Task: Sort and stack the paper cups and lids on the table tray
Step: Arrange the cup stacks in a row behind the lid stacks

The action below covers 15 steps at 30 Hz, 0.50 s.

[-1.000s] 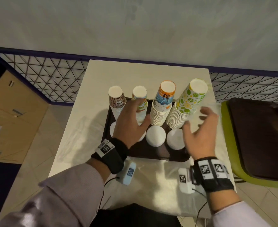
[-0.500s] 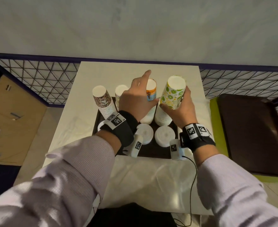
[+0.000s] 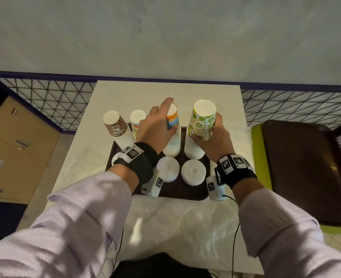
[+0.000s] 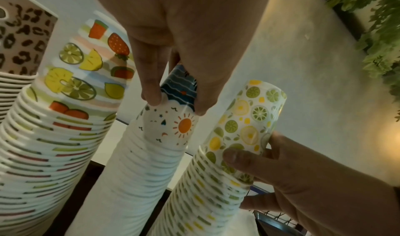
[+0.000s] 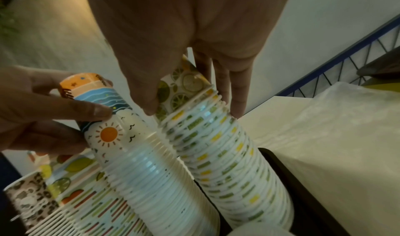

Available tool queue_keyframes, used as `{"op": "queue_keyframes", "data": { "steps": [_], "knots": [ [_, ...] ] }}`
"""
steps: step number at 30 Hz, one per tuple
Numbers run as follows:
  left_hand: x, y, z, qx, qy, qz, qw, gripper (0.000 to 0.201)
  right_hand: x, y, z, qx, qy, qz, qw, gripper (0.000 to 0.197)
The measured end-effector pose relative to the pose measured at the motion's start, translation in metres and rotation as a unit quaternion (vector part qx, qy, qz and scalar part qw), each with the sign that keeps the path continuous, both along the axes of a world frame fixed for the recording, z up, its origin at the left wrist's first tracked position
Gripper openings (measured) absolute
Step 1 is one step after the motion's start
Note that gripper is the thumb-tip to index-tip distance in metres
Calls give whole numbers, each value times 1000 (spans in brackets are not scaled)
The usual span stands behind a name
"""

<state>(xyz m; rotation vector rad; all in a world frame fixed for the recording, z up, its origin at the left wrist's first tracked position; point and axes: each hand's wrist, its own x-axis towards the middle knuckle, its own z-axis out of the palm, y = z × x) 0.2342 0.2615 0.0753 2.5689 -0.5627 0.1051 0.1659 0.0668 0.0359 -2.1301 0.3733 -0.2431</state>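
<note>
Several upside-down stacks of paper cups stand on a dark tray (image 3: pixel 189 194). My left hand (image 3: pixel 157 127) grips the top cup of the sun-and-waves stack (image 3: pixel 172 122), thumb and fingers around it (image 4: pixel 173 102). My right hand (image 3: pixel 213 137) grips the top cup of the lime-print stack (image 3: pixel 202 121) near its rim (image 5: pixel 184 92). To the left stand a leopard-print stack (image 3: pixel 116 125) and a fruit-print stack (image 3: pixel 136 121). White lid stacks (image 3: pixel 168 170) (image 3: pixel 193 173) lie in the tray's front row.
The tray sits on a white table (image 3: pixel 165 91) covered in clear plastic. A dark tray on a green chair (image 3: pixel 306 173) is at the right. A mesh railing (image 3: pixel 45 97) runs behind, and a cardboard box (image 3: pixel 9 147) stands on the floor at left.
Both hands rose from over the lids to the tops of the two right stacks and closed around the top cups. The left index finger, earlier pointing up, has curled onto the cup.
</note>
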Motion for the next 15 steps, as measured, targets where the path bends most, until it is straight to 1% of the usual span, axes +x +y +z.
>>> {"op": "queue_keyframes", "data": {
  "steps": [4, 7, 10, 15],
  "knots": [
    [-1, 0, 0, 2, 9, -5, 1000, 80, -2, 1, 1, 9, 14, 1, 1000, 81],
    [-1, 1, 2, -2, 33, -9, 999, 81, -2, 1, 2, 12, 12, 7, 1000, 81],
    [-1, 3, 6, -8, 58, -15, 998, 82, -3, 1, 3, -4, 2, 11, 1000, 83],
    [-6, 5, 9, -38, 69, -32, 996, 83, -9, -1, 5, -31, -26, 33, 999, 89]
  ]
}}
